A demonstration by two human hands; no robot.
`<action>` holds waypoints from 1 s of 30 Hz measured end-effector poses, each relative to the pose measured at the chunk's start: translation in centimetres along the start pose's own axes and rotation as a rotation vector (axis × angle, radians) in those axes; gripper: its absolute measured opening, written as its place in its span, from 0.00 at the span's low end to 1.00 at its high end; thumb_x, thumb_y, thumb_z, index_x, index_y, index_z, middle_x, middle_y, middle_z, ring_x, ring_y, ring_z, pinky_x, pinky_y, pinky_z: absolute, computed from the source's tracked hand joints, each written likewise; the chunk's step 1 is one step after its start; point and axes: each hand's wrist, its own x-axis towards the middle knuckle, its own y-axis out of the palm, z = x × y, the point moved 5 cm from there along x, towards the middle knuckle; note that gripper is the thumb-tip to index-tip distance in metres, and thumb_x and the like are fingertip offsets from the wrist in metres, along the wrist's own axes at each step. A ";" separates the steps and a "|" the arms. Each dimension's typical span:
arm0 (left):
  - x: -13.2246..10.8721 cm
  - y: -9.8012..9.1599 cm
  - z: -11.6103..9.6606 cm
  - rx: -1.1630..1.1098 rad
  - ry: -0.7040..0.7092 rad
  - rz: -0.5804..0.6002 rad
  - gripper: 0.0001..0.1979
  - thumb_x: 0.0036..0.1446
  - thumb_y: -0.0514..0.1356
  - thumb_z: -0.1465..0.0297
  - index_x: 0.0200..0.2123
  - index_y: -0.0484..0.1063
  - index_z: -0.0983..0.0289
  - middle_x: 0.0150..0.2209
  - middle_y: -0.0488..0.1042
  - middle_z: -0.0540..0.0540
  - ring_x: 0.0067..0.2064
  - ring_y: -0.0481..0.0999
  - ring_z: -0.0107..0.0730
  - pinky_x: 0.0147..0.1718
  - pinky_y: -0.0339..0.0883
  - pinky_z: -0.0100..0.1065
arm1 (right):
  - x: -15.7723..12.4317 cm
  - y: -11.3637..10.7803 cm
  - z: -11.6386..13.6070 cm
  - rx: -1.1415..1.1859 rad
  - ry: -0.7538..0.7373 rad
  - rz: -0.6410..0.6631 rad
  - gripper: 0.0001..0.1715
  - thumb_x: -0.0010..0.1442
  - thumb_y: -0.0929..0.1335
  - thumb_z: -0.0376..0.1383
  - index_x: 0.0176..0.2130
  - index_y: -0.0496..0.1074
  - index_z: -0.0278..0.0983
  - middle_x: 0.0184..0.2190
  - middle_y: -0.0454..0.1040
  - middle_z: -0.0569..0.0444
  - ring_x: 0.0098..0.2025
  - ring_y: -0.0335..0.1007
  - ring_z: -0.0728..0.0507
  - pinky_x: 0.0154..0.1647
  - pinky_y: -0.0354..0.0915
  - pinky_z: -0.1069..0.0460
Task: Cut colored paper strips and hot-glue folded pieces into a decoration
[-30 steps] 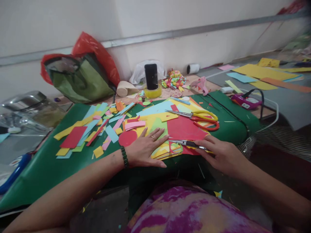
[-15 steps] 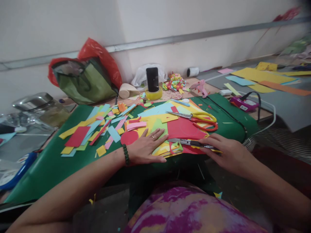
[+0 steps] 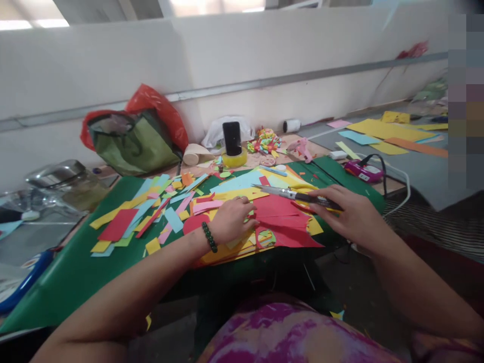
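Observation:
My right hand (image 3: 344,209) is closed around the dark handle of a utility knife (image 3: 315,199), its blade end pointing left above the paper pile. Scissors (image 3: 278,190) with yellow and red handles lie just under the knife, partly hidden by it. My left hand (image 3: 234,219) has its fingers curled in at the left edge of a red sheet of paper (image 3: 282,210), which looks creased and cut; its fingertips are partly hidden. Beneath lie yellow sheets (image 3: 223,254) and a cut-out ring of red and green paper (image 3: 266,237). A red paper circle (image 3: 195,222) sits beside my left wrist.
Coloured paper strips (image 3: 151,201) cover the left of the green mat (image 3: 68,272). Behind are a phone (image 3: 232,138) on a yellow tape roll (image 3: 234,158), a pink glue gun (image 3: 301,148) and a green bag (image 3: 136,141). A purple device (image 3: 365,170) sits at right.
My left hand has gone from lying flat to curled, moving right and away from me. My right hand has raised the knife off the red paper toward the scissors. The view has tilted up.

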 end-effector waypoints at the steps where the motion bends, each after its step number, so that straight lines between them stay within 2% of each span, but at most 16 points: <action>1: 0.4 0.2 -0.2 -0.003 -0.008 0.014 0.15 0.59 0.60 0.62 0.45 0.75 0.66 0.43 0.74 0.62 0.46 0.73 0.44 0.44 0.66 0.40 | 0.7 0.3 -0.5 -0.036 0.044 -0.003 0.15 0.64 0.63 0.43 0.45 0.74 0.39 0.40 0.77 0.48 0.37 0.76 0.41 0.32 0.66 0.51; 3: 1.0 0.6 -0.2 -0.026 -0.025 0.052 0.12 0.59 0.61 0.64 0.43 0.75 0.65 0.42 0.73 0.60 0.45 0.73 0.43 0.42 0.66 0.38 | 2.2 1.5 -1.5 -0.105 0.114 0.022 0.16 0.63 0.64 0.42 0.47 0.73 0.38 0.42 0.76 0.46 0.38 0.75 0.40 0.32 0.65 0.50; 5: 1.4 1.0 0.0 -0.069 -0.061 0.080 0.07 0.60 0.59 0.68 0.39 0.75 0.64 0.40 0.72 0.59 0.43 0.73 0.40 0.40 0.66 0.36 | 3.7 3.5 -2.1 -0.131 0.128 0.106 0.18 0.63 0.64 0.40 0.50 0.71 0.36 0.46 0.75 0.45 0.42 0.74 0.39 0.35 0.65 0.50; 8: 1.6 1.2 0.8 -0.102 -0.125 0.076 0.05 0.60 0.57 0.72 0.37 0.74 0.65 0.40 0.72 0.58 0.42 0.73 0.38 0.39 0.65 0.35 | 5.2 6.5 -2.4 -0.167 0.118 0.262 0.17 0.64 0.64 0.39 0.50 0.72 0.36 0.46 0.75 0.44 0.42 0.74 0.40 0.36 0.64 0.50; 10: 1.4 1.3 1.1 -0.080 -0.143 0.071 0.06 0.61 0.56 0.73 0.36 0.73 0.65 0.39 0.72 0.59 0.41 0.73 0.38 0.39 0.65 0.35 | 5.7 7.7 -2.1 -0.177 0.058 0.329 0.16 0.65 0.64 0.40 0.49 0.73 0.35 0.44 0.76 0.44 0.42 0.73 0.39 0.38 0.64 0.50; 12: 1.2 1.4 1.3 -0.044 -0.149 0.065 0.08 0.63 0.53 0.73 0.35 0.72 0.66 0.39 0.72 0.59 0.40 0.73 0.38 0.39 0.65 0.35 | 6.0 7.9 -1.4 -0.182 -0.040 0.322 0.16 0.66 0.64 0.40 0.48 0.74 0.35 0.44 0.77 0.44 0.45 0.71 0.38 0.43 0.63 0.49; 15: 1.0 1.5 1.4 0.020 -0.138 0.042 0.12 0.64 0.49 0.73 0.35 0.72 0.67 0.37 0.73 0.60 0.39 0.73 0.38 0.39 0.66 0.36 | 6.1 6.5 -0.2 -0.160 -0.161 0.234 0.16 0.67 0.62 0.38 0.45 0.76 0.35 0.44 0.77 0.44 0.46 0.69 0.39 0.46 0.63 0.48; 18: 0.9 1.5 1.2 0.067 -0.107 0.015 0.14 0.64 0.47 0.74 0.37 0.73 0.67 0.36 0.74 0.62 0.38 0.74 0.40 0.39 0.67 0.38 | 6.0 5.7 1.4 -0.075 -0.250 0.315 0.15 0.67 0.62 0.37 0.43 0.77 0.38 0.40 0.77 0.48 0.44 0.71 0.42 0.43 0.64 0.50; 20: 0.9 1.5 1.2 0.079 -0.092 0.004 0.14 0.63 0.47 0.75 0.36 0.74 0.68 0.36 0.75 0.63 0.38 0.74 0.40 0.38 0.67 0.38 | 5.9 6.1 2.5 -0.080 -0.303 0.422 0.13 0.65 0.65 0.37 0.45 0.77 0.39 0.40 0.77 0.48 0.44 0.71 0.43 0.42 0.65 0.50; 22: 0.8 1.6 1.2 0.073 -0.084 -0.007 0.15 0.62 0.48 0.75 0.35 0.74 0.67 0.35 0.75 0.63 0.37 0.75 0.40 0.37 0.67 0.38 | 6.0 7.0 3.3 -0.165 -0.332 0.477 0.13 0.63 0.66 0.35 0.46 0.77 0.37 0.41 0.77 0.46 0.44 0.71 0.41 0.40 0.65 0.50; 27: 0.3 1.4 1.7 0.004 -0.097 -0.055 0.13 0.59 0.50 0.75 0.34 0.76 0.66 0.35 0.76 0.60 0.36 0.75 0.38 0.35 0.66 0.36 | 7.1 9.3 4.5 -0.297 -0.373 0.454 0.16 0.63 0.65 0.34 0.49 0.75 0.39 0.45 0.76 0.45 0.42 0.72 0.41 0.33 0.63 0.52; 30: 0.0 0.7 2.2 -0.139 -0.128 -0.105 0.11 0.57 0.53 0.76 0.36 0.76 0.66 0.35 0.76 0.59 0.36 0.74 0.37 0.36 0.65 0.35 | 8.0 9.7 5.2 -0.306 -0.382 0.474 0.14 0.63 0.64 0.33 0.44 0.78 0.37 0.43 0.77 0.44 0.41 0.72 0.42 0.30 0.59 0.53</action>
